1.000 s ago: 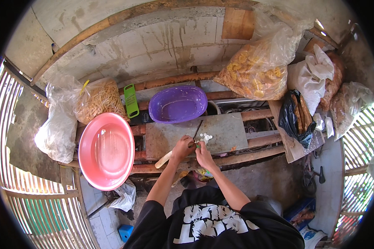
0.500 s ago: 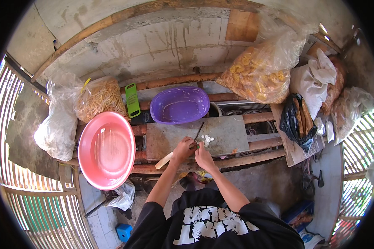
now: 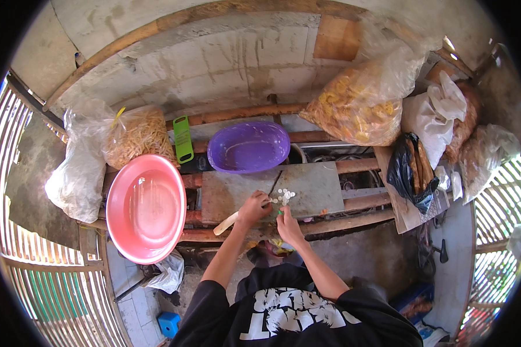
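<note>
Over the near edge of a grey slab [image 3: 231, 191], my left hand [image 3: 255, 209] is closed, its fingers curled round something small that I cannot make out. Close by on the right, my right hand [image 3: 288, 227] grips a small tool with a green handle [image 3: 281, 212]; its blade or tip is too small to tell. Just beyond the fingertips lies a cluster of thin, round white slices [image 3: 285, 195] on the slab. A pale, flat wooden piece [image 3: 226, 224] sticks out to the left from beside my left wrist.
A pink basin [image 3: 146, 208] stands left, a purple tub [image 3: 249, 147] beyond the slab. A green slicer board [image 3: 183, 140] and a bag of pale sticks [image 3: 138, 139] sit back left. A big bag of yellow chips [image 3: 359, 107] and a black bag [image 3: 412, 168] sit right. Gaps show between the bamboo poles.
My right hand has moved slightly right and down, away from the left hand, and more of the green handle shows. My left hand stays almost in place.
</note>
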